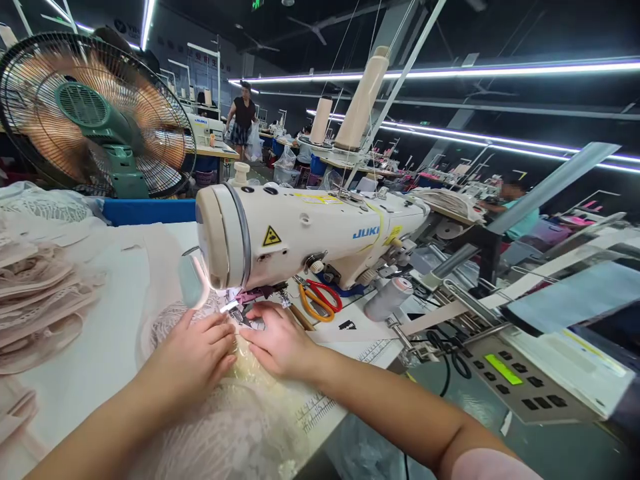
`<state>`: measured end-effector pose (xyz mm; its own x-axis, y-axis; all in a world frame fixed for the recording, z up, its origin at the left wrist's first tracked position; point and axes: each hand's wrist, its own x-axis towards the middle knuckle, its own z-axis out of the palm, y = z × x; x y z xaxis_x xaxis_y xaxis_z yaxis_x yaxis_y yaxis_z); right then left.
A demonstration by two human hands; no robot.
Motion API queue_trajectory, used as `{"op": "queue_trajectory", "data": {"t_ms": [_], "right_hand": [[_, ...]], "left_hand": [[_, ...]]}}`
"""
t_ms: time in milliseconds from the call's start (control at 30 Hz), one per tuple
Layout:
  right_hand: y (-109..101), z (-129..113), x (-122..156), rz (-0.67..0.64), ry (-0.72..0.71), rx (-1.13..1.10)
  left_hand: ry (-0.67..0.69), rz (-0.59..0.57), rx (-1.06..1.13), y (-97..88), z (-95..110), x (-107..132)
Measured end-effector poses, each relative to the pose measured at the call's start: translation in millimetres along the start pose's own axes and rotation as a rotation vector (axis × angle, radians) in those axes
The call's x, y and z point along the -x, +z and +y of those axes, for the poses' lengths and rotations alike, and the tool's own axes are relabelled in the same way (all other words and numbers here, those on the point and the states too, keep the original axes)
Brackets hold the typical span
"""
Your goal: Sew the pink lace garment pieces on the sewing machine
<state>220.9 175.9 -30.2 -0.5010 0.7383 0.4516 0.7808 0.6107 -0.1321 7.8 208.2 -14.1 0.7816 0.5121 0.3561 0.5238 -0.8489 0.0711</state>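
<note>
My left hand [197, 353] lies flat on a pale lace fabric [235, 427], fingers stretched toward the needle area. Opposite it, my right hand [277, 340] presses the same lace, fingers pointing left at the presser foot [235, 308]. Both hands sit just under the head of a white Juki sewing machine [300, 230]. The lace runs between my hands and down to the table's near edge.
A stack of pinkish lace pieces [35, 300] lies at the left. Orange and red scissors [320, 300] rest behind the machine. A green fan [95, 117] stands far left, a control panel [515, 377] at the right. Thread cones [363, 100] rise behind. Other people work in the background.
</note>
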Motion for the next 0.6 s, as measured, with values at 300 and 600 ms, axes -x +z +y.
{"op": "queue_trajectory", "data": {"t_ms": [300,600], "right_hand": [[-3.3,-7.1,-1.6,-0.096,0.058,0.055],[-0.9,-6.4,-0.6,-0.065,0.026,0.086]], "left_hand": [[-0.035,-0.094,-0.018,-1.2,-5.4,-2.1],[-0.137,-0.109,-0.045,-1.6,-15.8,-4.5]]}}
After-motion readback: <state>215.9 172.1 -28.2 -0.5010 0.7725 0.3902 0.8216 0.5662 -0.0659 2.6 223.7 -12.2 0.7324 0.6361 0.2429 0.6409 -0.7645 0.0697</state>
